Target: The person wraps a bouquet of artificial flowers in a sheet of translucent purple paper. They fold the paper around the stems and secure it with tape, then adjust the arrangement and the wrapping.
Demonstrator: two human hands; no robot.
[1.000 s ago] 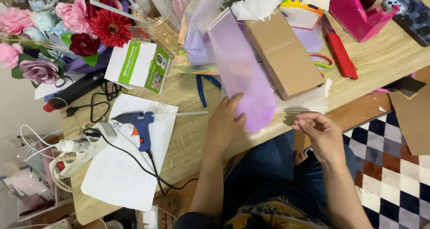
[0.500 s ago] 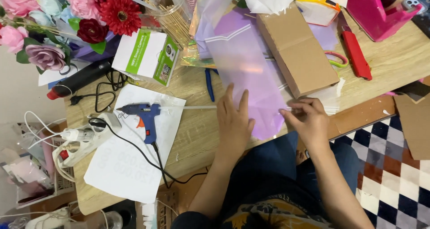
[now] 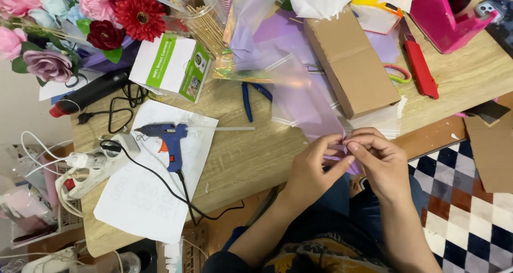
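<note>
Both hands now together at table edge — left hand (image 3: 315, 169), right hand (image 3: 377, 158), grip pinched on purple sheet (image 3: 315, 104) corner.

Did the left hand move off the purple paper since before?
Yes. The left hand slid from flat on the purple sheet toward the table edge, meeting the right hand.

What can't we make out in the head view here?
- Near corner of the purple sheet: covered by left hand and right hand.
- Pink dispenser: cut by top edge.
- Flowers: cut by top and left edges.
- Glue gun cord's end: runs under the table edge.
</note>
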